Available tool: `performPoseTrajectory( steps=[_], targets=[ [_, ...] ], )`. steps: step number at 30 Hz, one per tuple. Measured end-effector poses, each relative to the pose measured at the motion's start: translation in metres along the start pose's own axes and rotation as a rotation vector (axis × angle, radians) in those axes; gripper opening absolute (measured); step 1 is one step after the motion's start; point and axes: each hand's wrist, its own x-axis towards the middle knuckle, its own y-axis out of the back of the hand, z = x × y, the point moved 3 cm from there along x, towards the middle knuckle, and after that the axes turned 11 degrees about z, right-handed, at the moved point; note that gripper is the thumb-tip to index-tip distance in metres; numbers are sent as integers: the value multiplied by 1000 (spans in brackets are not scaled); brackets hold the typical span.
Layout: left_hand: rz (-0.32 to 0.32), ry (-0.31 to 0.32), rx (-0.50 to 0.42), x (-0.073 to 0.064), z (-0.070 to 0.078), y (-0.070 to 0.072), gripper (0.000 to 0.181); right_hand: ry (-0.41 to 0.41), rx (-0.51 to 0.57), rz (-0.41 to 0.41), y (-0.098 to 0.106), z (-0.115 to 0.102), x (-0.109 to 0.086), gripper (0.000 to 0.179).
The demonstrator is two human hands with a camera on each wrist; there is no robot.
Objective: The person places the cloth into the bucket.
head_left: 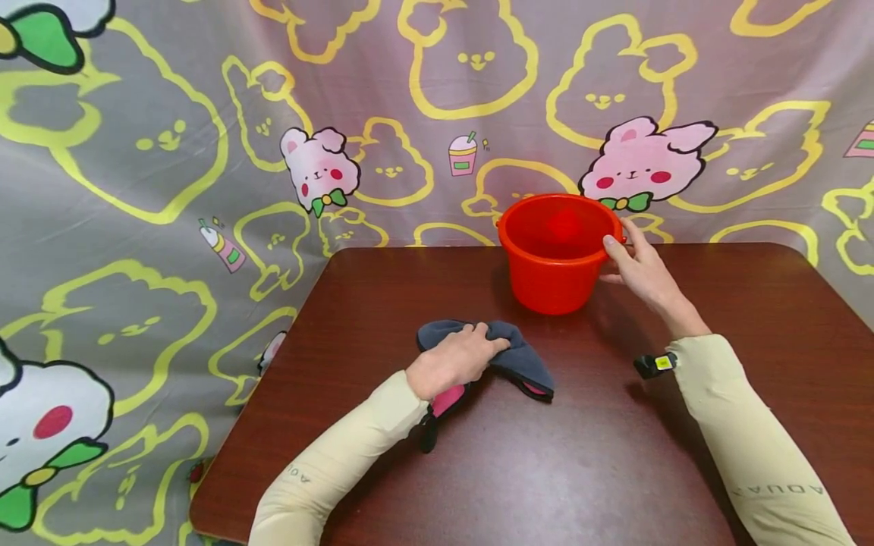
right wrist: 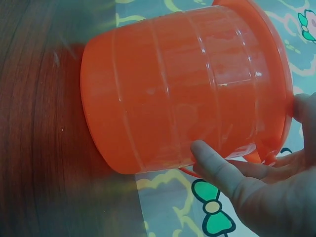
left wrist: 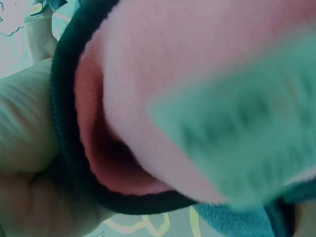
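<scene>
My left hand (head_left: 459, 358) grips a blue-grey fleecy cloth (head_left: 522, 356) over the middle of the table. The cloth is bunched and drapes to both sides of the fingers. In the left wrist view its pink side (left wrist: 148, 74), black bound edge and a blurred pale label (left wrist: 247, 118) show up close. At the back stands a red plastic bucket (head_left: 553, 280), mouth up. My right hand (head_left: 645, 273) holds the bucket by its right rim, thumb at the rim and fingers along the outer wall. In the right wrist view a fingertip lies against the side of the bucket (right wrist: 168, 94).
The brown wooden table (head_left: 580, 470) has rounded corners. A patterned curtain (head_left: 382, 76) hangs behind it and along the left side. A small black device with a yellow label (head_left: 664, 363) is at the right cuff.
</scene>
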Motion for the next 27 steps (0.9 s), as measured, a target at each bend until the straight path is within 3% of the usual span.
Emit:
performPoseTrajectory(
  steps=[5, 13, 27],
  targets=[
    [84, -43, -1, 0, -4, 8, 46, -2, -3, -12, 1, 0, -1, 78],
    [184, -59, -110, 1, -16, 26, 41, -4, 2, -18, 2, 2, 0, 79],
    [228, -1, -349, 5, -29, 66, 48, -33, 10, -25, 3, 5, 2, 79]
  ],
)
